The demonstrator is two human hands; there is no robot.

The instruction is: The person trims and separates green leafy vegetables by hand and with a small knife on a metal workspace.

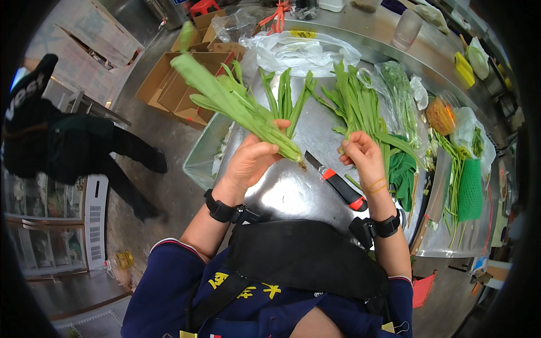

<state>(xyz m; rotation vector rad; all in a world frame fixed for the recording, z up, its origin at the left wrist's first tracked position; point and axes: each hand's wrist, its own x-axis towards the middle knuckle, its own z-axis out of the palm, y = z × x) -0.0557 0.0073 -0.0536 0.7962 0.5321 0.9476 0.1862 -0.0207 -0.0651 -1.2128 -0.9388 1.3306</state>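
My left hand (258,156) grips a leafy green vegetable (241,110) near its root end. The leaves slant up to the left, and the brown root tip points down to the right. Over the lower end of a heap of long green leaves (357,101), my right hand (361,152) has its thumb and fingertips together; whether something small is pinched there is unclear. Between the hands, a knife with a black and red handle (344,188) lies on the steel table (279,194), its blade towards the root. Several loose leaves (285,95) lie beyond my left hand.
A lined bin (200,154) stands against the table's left edge, with cardboard boxes (169,86) behind it. White plastic bags (300,53) lie at the back. To the right are a cleaver (435,190), green stems (454,186) and bagged greens (397,97). A person in black (80,135) is at left.
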